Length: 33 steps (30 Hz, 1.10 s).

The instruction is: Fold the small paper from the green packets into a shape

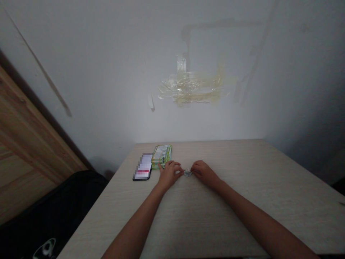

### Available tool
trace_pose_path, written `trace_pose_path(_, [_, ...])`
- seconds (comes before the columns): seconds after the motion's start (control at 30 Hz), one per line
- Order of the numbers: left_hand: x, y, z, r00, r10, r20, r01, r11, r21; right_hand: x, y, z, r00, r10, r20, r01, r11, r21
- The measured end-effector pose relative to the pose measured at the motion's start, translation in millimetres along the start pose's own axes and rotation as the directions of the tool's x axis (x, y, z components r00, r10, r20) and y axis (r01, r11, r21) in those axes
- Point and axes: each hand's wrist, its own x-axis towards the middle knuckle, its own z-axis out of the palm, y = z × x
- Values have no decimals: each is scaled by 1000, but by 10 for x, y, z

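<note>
Between my two hands, just above or on the table (pixel 185 216), is a small whitish piece with dark marks (pixel 188 172), perhaps folded paper; it is too small to make out its kind. My left hand (pixel 170 174) pinches its left end between thumb and fingers. At its right end, the closed fingertips of my right hand (pixel 202 171) grip it. A green and white packet or stack of packets (pixel 162 154) lies right behind my left hand, which partly covers its near edge. To the left of that lies a phone (pixel 143 167) with a lit, blurred screen.
A pale wall (pixel 113 90) stands at the table's far edge, with peeling clear tape (pixel 191 86) on it. Down on the left are a dark bag or cloth (pixel 54 212) and a wooden panel (pixel 24 144).
</note>
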Motion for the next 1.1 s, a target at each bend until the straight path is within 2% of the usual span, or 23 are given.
trace_pose_path(0.27, [-11, 69, -3, 1000, -24, -6, 24, 1000, 13, 22, -55, -56, 999, -28, 28, 29, 999, -26])
trace_pose_path(0.53, [0, 130, 61, 998, -58, -39, 57, 998, -34, 3, -24, -19, 995, 102, -21, -98, 985, 142])
trace_pose_path(0.8, [-14, 159, 70, 998, -64, -30, 63, 998, -16, 16, 26, 56, 983, 180, -26, -172, 967, 185])
trace_pose_path(1.1, [-35, 170, 89, 996, -43, -77, 41, 999, -27, -5, -38, 54, 988, 148, -41, -141, 980, 137])
